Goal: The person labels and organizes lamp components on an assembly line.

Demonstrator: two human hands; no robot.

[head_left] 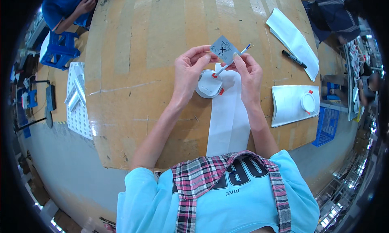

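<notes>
A small silver-grey label [223, 49] with printed symbols is held up in front of me, tilted on its corner. My left hand [185, 73] pinches its left edge between thumb and fingers. At its lower right edge, my right hand [250, 73] has the thumb pressed on the label. A round white downlight [208, 87] with red clips sits below my hands, near the left wrist. From its red grommet a white cable [223, 69] runs up behind the label, ending in stripped coloured wires. Fingertips behind the label are partly hidden.
Under the downlight lies a long white paper strip [229, 119]. To the right are a paper stack [283, 109] bearing another white downlight [308, 102], a black marker [294, 59] and folded white paper [298, 42]. A perforated white tray [78, 121] stands left. Co-workers sit at the far corners.
</notes>
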